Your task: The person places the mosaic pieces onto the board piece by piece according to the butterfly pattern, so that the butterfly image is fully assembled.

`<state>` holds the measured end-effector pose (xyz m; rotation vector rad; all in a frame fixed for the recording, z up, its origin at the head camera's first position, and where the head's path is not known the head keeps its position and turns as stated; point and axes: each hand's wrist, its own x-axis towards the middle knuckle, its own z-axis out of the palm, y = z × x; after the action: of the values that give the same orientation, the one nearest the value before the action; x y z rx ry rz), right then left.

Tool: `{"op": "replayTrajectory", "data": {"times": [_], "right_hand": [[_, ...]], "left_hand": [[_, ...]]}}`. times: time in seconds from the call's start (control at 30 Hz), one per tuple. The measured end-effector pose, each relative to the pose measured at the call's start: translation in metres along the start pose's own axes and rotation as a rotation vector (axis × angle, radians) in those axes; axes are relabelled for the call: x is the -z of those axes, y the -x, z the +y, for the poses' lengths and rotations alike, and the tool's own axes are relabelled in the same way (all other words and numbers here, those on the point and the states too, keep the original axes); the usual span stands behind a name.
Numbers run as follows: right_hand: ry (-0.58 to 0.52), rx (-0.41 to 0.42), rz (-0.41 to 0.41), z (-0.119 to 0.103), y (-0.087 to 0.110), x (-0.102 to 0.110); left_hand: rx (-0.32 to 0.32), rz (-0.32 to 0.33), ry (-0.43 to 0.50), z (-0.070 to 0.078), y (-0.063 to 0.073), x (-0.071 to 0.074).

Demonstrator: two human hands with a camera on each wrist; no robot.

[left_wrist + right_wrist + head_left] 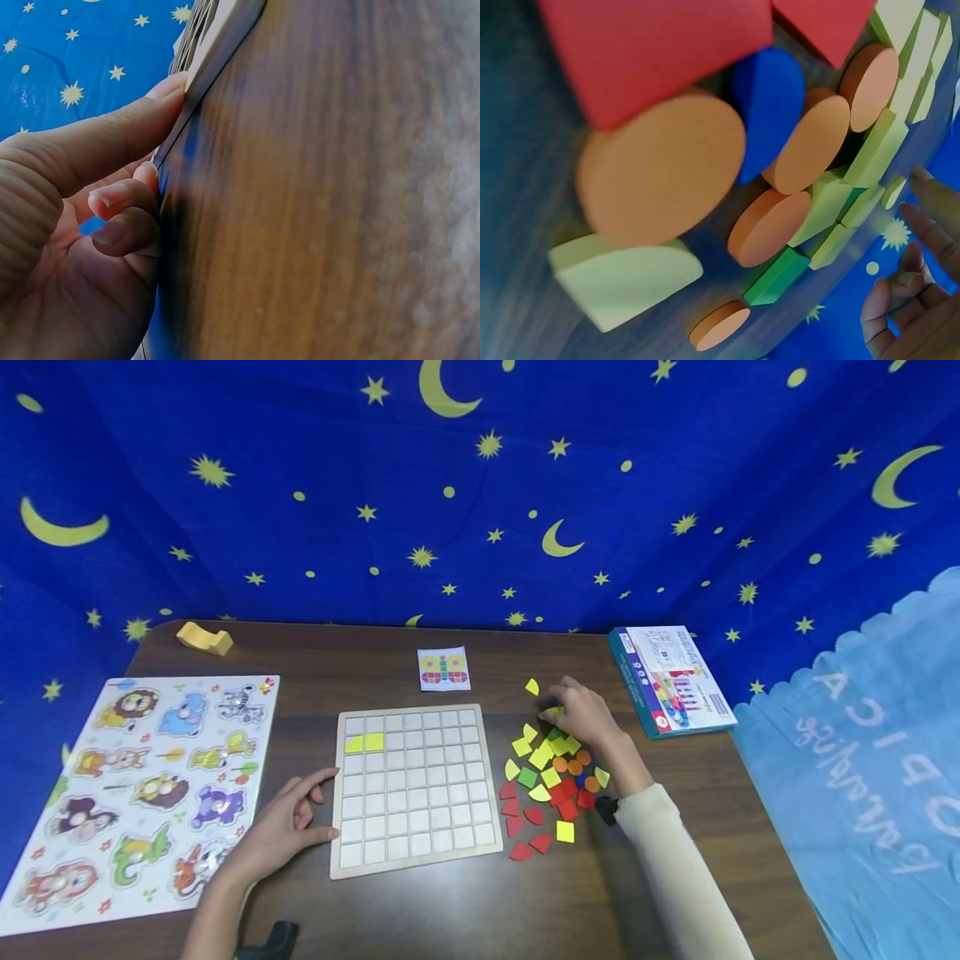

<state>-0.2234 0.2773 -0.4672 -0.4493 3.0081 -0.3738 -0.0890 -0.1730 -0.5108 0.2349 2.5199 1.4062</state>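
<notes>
Your left hand, forefinger outstretched, touched the grid board, lower centre; your right hand was at the coloured tiles, right of centre, grip unclear. Apparently choosing one, you next needed to fit it in a cell.

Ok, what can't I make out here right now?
Right hand: head view, its own fingers hide whether it holds anything.
Board: left wrist view, face lost to steep angle, rest cut off by top edge.
Large red piece: right wrist view, cut off by top edge.
Box: head view, fine print too small.
</notes>
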Motion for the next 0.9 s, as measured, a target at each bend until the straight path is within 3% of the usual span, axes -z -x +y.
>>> {"op": "replayTrajectory", "data": {"times": [0.33,0.57,0.9], "right_hand": [[-0.010,-0.092,-0.052,0.001,-0.022,-0.001],[-0.005,-0.108,-0.077,-0.003,-0.034,-0.003],[0.042,-0.107,-0.011,-0.011,-0.045,-0.009]], "left_hand": [[-0.012,-0.007,0.042,-0.001,0.002,-0.001],[-0.008,-0.007,0.029,-0.001,0.002,0.001],[0.009,-0.001,0.030,0.000,0.001,0.002]]}}
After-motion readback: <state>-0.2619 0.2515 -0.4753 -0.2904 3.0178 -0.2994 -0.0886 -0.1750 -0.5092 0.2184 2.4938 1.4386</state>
